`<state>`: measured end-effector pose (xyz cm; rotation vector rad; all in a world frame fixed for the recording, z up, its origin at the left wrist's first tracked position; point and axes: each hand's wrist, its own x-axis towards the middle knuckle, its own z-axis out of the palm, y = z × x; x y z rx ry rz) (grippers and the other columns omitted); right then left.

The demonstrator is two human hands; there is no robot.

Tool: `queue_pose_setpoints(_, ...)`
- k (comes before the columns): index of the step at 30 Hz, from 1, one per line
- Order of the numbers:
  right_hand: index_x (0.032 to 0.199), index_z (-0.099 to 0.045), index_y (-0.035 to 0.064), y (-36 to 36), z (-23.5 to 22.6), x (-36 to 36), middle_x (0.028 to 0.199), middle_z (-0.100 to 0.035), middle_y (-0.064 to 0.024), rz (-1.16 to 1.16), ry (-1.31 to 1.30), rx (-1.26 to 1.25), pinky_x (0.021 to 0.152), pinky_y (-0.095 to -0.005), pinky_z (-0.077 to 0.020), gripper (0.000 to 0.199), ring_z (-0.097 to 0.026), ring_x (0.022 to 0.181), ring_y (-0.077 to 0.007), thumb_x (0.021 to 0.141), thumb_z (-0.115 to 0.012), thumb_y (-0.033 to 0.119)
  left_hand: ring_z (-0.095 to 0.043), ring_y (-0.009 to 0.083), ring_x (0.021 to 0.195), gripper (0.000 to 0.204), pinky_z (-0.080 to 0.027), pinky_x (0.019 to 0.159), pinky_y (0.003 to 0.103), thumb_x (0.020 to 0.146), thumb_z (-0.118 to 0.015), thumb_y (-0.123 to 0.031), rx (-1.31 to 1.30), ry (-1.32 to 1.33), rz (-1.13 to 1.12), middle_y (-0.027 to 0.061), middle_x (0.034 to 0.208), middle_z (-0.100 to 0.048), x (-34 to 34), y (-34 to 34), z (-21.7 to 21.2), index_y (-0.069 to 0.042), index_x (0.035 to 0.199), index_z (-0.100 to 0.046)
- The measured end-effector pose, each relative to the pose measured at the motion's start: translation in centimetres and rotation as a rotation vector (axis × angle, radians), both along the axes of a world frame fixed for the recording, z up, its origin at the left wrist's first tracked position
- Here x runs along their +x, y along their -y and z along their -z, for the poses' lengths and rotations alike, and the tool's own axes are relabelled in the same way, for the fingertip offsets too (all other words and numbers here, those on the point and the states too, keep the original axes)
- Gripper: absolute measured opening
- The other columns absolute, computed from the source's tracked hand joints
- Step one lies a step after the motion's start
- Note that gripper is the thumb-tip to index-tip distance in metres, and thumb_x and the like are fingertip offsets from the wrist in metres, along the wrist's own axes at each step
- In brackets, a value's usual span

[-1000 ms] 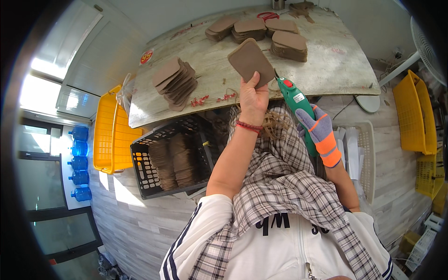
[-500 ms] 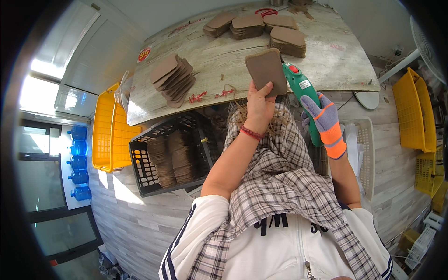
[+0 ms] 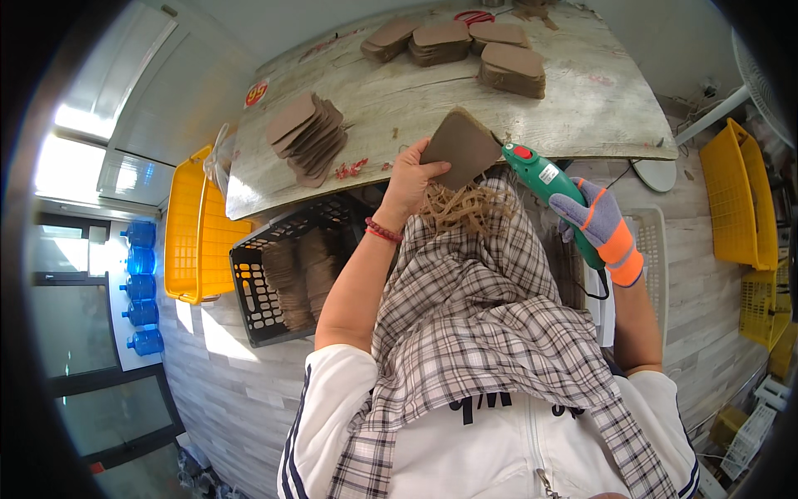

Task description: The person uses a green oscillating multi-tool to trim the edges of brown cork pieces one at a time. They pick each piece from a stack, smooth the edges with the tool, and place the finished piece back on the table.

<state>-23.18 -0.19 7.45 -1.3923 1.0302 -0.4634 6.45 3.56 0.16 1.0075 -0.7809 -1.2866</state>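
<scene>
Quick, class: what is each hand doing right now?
Left hand: closed on flat brown rounded piece.
Right hand, gloved: closed on green handheld power tool.

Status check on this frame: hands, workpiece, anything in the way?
Left hand grips brown pad. Gloved right hand holds green power tool, tip at pad's edge. Plaid cloth below; nothing between.

A small workshop for hand piecework, by the look of it. A worn wooden bench (image 3: 582, 100) carries several stacks of identical brown pieces (image 3: 306, 137), and more of them fill a black plastic crate (image 3: 258, 291) on the floor beside it. Yellow crates (image 3: 184, 224) stand at both sides of the room. A green corded power tool (image 3: 553, 195) is in use, held in a work glove (image 3: 603, 229). Blue water jugs (image 3: 140, 287) line a doorway on the left, over a pale plank floor (image 3: 224, 391).
</scene>
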Motion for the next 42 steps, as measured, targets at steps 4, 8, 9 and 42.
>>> queue_pose_setpoints(4, 0.101, -0.056, 0.0, -0.3, 0.7, 0.4, 0.062, -0.054, -0.0005, -0.041, -0.007, -0.031, 0.045, -0.0204, -0.0397, 0.033, -0.049, 0.049, -0.0057, 0.083, -0.068, 0.025, -0.062, 0.0148, 0.091, 0.038, -0.052, 0.079, 0.028, 0.079, -0.059, 0.01, 0.105, 0.095, 0.148, 0.0077, 0.103, -0.063, 1.1, -0.4, -0.7, 0.001, 0.116, -0.055)
queue_pose_setpoints(8, 0.1, -0.056, 0.0005, -0.6, 0.4, 1.4, 0.063, -0.054, 0.0001, -0.015, 0.052, 0.024, 0.045, -0.0198, -0.0396, 0.031, -0.049, 0.051, -0.005, 0.083, -0.068, 0.024, -0.06, 0.0136, 0.089, 0.039, -0.049, 0.08, 0.027, 0.077, -0.061, 0.008, 0.158, 0.111, 0.193, 0.0056, 0.103, -0.063, 0.8, -1.0, -0.6, 0.001, 0.115, -0.056)
queue_pose_setpoints(9, 0.1, -0.056, 0.0006, -0.6, 0.2, 1.6, 0.063, -0.054, 0.0003, -0.009, 0.053, 0.022, 0.045, -0.0196, -0.0396, 0.031, -0.049, 0.051, -0.0049, 0.083, -0.068, 0.024, -0.059, 0.0128, 0.088, 0.039, -0.049, 0.079, 0.027, 0.076, -0.061, 0.008, 0.163, 0.103, 0.199, 0.0048, 0.101, -0.063, 0.7, -1.1, -0.5, 0.001, 0.114, -0.057)
queue_pose_setpoints(42, 0.094, -0.059, 0.0006, -1.4, 0.8, 2.5, 0.061, -0.054, -0.0005, -0.171, -0.048, 0.016, 0.046, -0.0219, -0.0413, 0.035, -0.051, 0.049, -0.0066, 0.08, -0.07, 0.031, -0.061, 0.0104, 0.071, 0.016, -0.049, 0.068, 0.023, 0.076, -0.068, -0.001, 0.116, 0.277, 0.089, 0.0041, 0.082, -0.066, 2.1, -2.1, -3.4, 0.0, 0.091, -0.064)
